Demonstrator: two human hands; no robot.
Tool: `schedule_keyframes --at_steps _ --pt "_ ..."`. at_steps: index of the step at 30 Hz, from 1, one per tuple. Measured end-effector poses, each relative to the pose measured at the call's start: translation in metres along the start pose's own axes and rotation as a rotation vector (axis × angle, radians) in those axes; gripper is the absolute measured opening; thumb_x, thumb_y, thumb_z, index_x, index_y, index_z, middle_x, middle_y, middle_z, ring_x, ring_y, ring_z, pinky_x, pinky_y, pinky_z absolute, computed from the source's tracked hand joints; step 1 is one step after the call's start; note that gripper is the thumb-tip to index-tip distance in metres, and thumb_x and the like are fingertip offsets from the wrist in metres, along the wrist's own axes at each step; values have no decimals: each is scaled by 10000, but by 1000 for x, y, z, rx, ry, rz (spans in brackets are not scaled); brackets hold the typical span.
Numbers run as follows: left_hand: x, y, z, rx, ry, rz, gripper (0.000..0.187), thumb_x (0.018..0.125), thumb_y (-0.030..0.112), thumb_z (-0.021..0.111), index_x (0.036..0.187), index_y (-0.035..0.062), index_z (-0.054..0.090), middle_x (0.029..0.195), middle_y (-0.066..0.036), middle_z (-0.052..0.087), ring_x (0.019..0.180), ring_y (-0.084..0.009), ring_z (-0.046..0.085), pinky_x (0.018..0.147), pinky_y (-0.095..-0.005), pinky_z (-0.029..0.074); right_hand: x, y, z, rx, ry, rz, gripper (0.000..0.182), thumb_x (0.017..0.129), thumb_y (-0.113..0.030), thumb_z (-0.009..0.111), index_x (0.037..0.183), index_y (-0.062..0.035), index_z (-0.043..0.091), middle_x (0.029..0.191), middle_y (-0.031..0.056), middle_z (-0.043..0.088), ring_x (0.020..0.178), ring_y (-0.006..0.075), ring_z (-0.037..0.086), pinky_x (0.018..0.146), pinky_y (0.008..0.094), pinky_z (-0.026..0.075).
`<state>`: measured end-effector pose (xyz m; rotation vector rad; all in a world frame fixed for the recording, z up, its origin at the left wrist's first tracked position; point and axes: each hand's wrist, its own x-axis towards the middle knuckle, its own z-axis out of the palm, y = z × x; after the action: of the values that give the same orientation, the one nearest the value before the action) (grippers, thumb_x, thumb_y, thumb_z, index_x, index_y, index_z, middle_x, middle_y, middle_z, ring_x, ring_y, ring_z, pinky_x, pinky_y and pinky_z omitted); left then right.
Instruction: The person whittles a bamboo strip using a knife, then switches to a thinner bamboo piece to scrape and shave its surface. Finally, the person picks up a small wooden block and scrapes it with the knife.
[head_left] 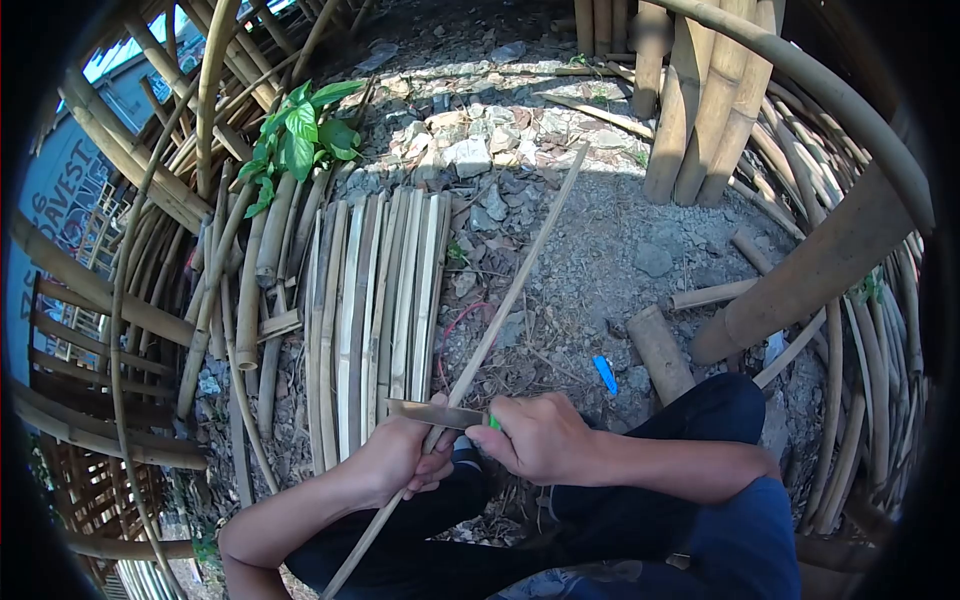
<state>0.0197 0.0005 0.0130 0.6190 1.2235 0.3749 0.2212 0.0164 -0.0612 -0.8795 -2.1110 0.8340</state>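
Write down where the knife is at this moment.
In the head view, the knife is below and slightly left of centre, held in the right grip and crossing the bamboo strip.

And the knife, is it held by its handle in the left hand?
No, the right hand grips the knife by its green handle, while the left hand holds the long strip.

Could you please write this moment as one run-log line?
left hand: grips bamboo strip; right hand: holds knife; knife: across strip, near left hand; ahead-left: row of slats
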Motion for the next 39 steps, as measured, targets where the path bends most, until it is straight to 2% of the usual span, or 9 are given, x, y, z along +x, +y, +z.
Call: schedule_keyframes --at_steps 3,6,9,14,24,27,29,32,39 --pt "-4 0 1 -13 -21 5 503 1069 452 273 734 105 415 458 29 306 350 -87 287 300 -242 240 10 19 -9 -62 72 -19 399 999 -281 571 714 -8 514 560 183 540 490 377 584 459 451 436" --pt "-7 -1 -3 -31 -43 -12 512 1067 458 270 720 108 406 452 33 306 348 -82 294 289 -231 239 20 41 -26 -99 148 159 391 1000 -275 572 724 -6 511 560 188 532 495 378 586 455 443 432" --pt "-5 1 -8 -95 -109 -20 503 1071 453 275 732 105 405 461 32 305 353 -82 291 291 -231 234 20 44 -30 -66 208 201 446 1001 -346 566 720 -1 543 561 188 577 511 370 628 453 458 470" --pt "-3 6 -6 -181 -127 -76 483 1075 441 289 748 107 411 469 32 302 357 -82 277 297 -238 228 0 -1 -2 -25 18 -127 402 973 -325 618 737 -8 544 564 152 587 473 338 612 418 436 468" --pt "-3 9 -10 -238 -193 -31 386 1041 324 320 731 114 416 449 38 318 347 -68 278 291 -228 227 15 23 -14 -233 132 -215 403 950 -355 638 722 -35 544 546 113 592 456 287 622 384 394 463" --pt "-1 9 -12 -276 -209 -49 387 1040 316 318 726 112 416 446 39 322 345 -65 281 280 -220 234 19 27 -21 -299 115 -144 419 968 -356 612 714 -29 549 545 138 585 474 321 625 406 424 464" --pt "-2 5 -14 -283 -223 -50 384 1039 310 318 726 111 416 446 39 324 344 -65 282 274 -216 237 28 43 -36 -280 197 137 425 989 -345 583 728 -11 559 551 172 579 488 368 617 440 458 467" --pt "1 3 -15 -322 -246 -53 377 1037 296 312 727 106 413 447 40 324 342 -65 283 263 -210 242 27 41 -29 -145 217 167 407 1019 -261 538 700 -10 523 517 179 503 480 388 571 461 452 439" --pt "-1 6 -10 -319 -177 -114 382 1030 317 319 726 104 407 453 42 322 350 -67 283 290 -216 228 9 -10 -8 -101 5 -64 400 986 -323 589 740 -8 567 539 178 578 469 345 615 439 446 478"
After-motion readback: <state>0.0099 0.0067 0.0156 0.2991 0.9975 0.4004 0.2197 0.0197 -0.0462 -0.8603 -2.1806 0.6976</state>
